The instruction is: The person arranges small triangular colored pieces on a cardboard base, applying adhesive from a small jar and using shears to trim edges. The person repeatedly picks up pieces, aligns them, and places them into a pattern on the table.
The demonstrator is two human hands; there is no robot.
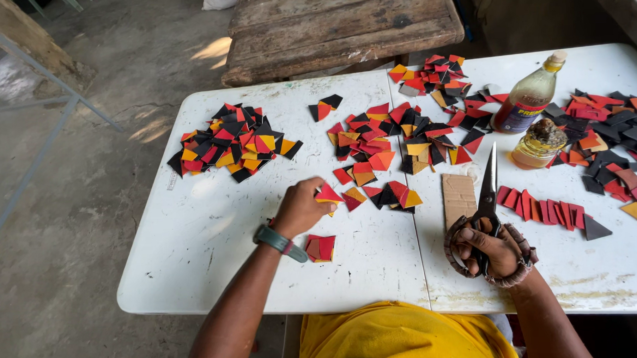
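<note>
My left hand (pixel 302 208), with a green watch at the wrist, pinches a red and yellow triangular piece (pixel 327 195) just above the white table (pixel 214 225). A small stack of red pieces (pixel 320 247) lies close to that wrist. My right hand (pixel 492 250) grips a pair of scissors (pixel 487 194) by cord-wrapped handles, with the blades pointing away from me and closed. A brown cardboard strip (pixel 459 197) lies just left of the scissors. A row of red strips (pixel 542 210) lies to their right.
Piles of red, yellow, orange and black triangular pieces lie at the left (pixel 229 143), the middle (pixel 395 144) and the far right (pixel 613 133). A bottle of amber liquid (pixel 531 94) and a small jar (pixel 539 143) stand right of centre. A wooden bench (pixel 341 26) stands beyond the table.
</note>
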